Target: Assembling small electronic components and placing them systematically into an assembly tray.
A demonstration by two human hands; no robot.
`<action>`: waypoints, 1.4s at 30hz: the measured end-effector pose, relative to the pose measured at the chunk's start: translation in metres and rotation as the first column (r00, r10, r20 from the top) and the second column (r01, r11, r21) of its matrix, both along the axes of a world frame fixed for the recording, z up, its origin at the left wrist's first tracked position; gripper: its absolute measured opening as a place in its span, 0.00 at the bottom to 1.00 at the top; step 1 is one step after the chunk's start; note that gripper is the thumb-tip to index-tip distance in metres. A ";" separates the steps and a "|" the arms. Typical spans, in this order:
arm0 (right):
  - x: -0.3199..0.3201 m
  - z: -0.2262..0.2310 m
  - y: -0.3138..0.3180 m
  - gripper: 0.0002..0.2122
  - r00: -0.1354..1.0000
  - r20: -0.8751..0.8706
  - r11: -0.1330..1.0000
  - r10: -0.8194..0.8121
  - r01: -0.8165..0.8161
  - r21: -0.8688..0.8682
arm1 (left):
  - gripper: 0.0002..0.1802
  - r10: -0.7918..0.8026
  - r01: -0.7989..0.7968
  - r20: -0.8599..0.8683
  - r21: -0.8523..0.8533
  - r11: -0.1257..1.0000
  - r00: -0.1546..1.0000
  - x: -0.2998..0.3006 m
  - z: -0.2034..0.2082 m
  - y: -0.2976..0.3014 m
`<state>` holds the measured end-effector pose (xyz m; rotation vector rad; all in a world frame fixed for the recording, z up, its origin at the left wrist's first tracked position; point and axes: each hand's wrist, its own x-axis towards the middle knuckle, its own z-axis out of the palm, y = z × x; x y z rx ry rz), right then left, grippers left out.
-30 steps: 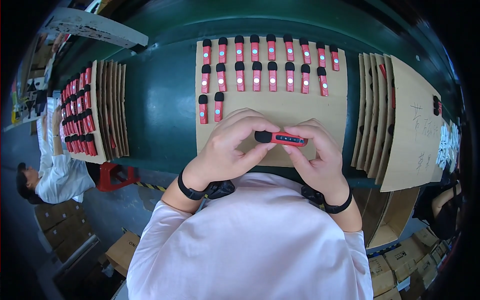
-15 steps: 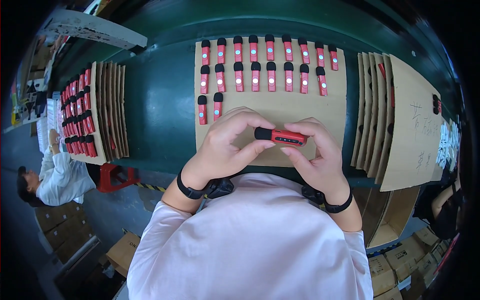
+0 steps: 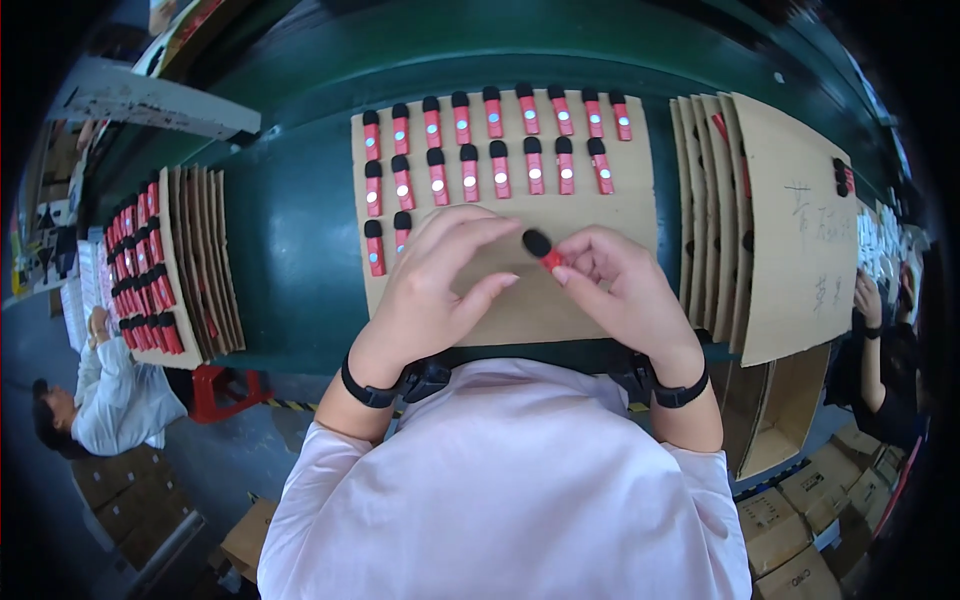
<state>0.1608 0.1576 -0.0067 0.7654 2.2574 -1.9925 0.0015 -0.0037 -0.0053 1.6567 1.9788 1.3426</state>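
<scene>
My right hand (image 3: 628,292) pinches a small red clip-on microphone (image 3: 541,246) with a black foam cap, tilted so that the cap points up and left. Fingers cover most of its red body. My left hand (image 3: 425,288) is open, thumb and fingers apart, a short gap away from the cap. Under both hands lies a cardboard sheet (image 3: 632,212). Two full rows of matching red microphones (image 3: 469,178) lie on it, caps toward the far side. A third row starts at the left with two more, one of them partly hidden by my left hand.
Upright cardboard sheets with red microphones (image 3: 150,240) stand at the left of the green table (image 3: 290,230). More cardboard (image 3: 795,230) leans at the right. A white metal bar (image 3: 160,105) juts in at the far left. Other people sit on both sides.
My left hand has let go of the microphone, which my right hand now holds alone and has turned from lying level to a tilt. The whole view has shifted slightly.
</scene>
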 end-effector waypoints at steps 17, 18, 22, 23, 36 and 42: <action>-0.017 -0.050 0.076 0.11 0.921 -0.008 0.492 -0.390 0.216 0.843 | 0.18 -0.086 0.016 -0.165 -0.386 0.922 0.982 0.001 -0.027 -0.008; -0.013 -0.048 0.073 0.10 0.930 -0.069 0.482 -0.362 0.251 0.839 | 0.18 -0.082 0.007 -0.176 -0.388 0.921 0.981 0.000 -0.027 -0.008; 0.013 0.008 0.047 0.11 0.960 -0.076 0.513 -0.269 0.210 0.832 | 0.19 -0.075 -0.005 -0.180 -0.408 0.913 0.981 -0.002 -0.026 -0.009; 0.027 0.025 0.039 0.11 0.967 -0.097 0.558 -0.235 0.216 0.801 | 0.19 -0.071 -0.010 -0.173 -0.424 0.906 0.982 -0.001 -0.026 -0.007; 0.173 0.082 0.229 0.15 0.887 -0.036 0.127 -0.460 0.106 0.986 | 0.18 -0.067 -0.022 -0.179 -0.451 0.892 0.982 0.002 -0.023 -0.001; 0.185 0.053 0.331 0.21 0.891 0.082 0.022 -0.446 -0.081 0.997 | 0.16 0.005 -0.060 -0.132 -0.416 0.907 0.991 0.003 -0.016 -0.009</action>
